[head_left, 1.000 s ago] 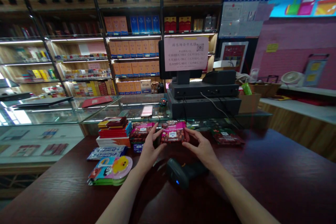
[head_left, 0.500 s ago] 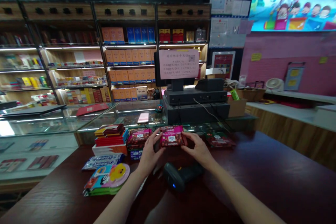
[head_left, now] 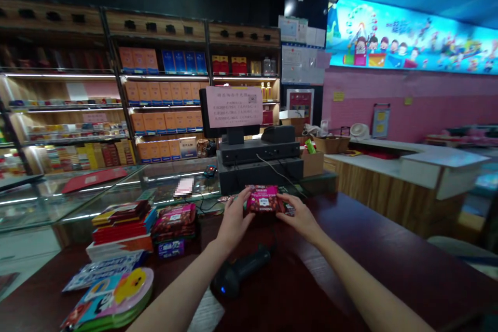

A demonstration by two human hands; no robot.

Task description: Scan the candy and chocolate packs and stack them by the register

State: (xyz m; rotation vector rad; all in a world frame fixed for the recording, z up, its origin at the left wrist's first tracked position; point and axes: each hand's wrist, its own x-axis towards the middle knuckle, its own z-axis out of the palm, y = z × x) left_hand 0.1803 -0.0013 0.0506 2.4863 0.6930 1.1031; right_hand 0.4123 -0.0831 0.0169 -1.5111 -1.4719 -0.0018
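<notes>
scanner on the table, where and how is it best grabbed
Likely by the handle, coming from the right with the right hand: the scanner lies with its slim handle pointing right and away, while the bulkier head sits nearer and left. That hand would first have to leave the pack.

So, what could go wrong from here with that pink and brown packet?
The packet might slip, as the left hand and right hand seem to grip only its ends. The black scanner lies close to the left forearm, so it might get bumped.
</notes>
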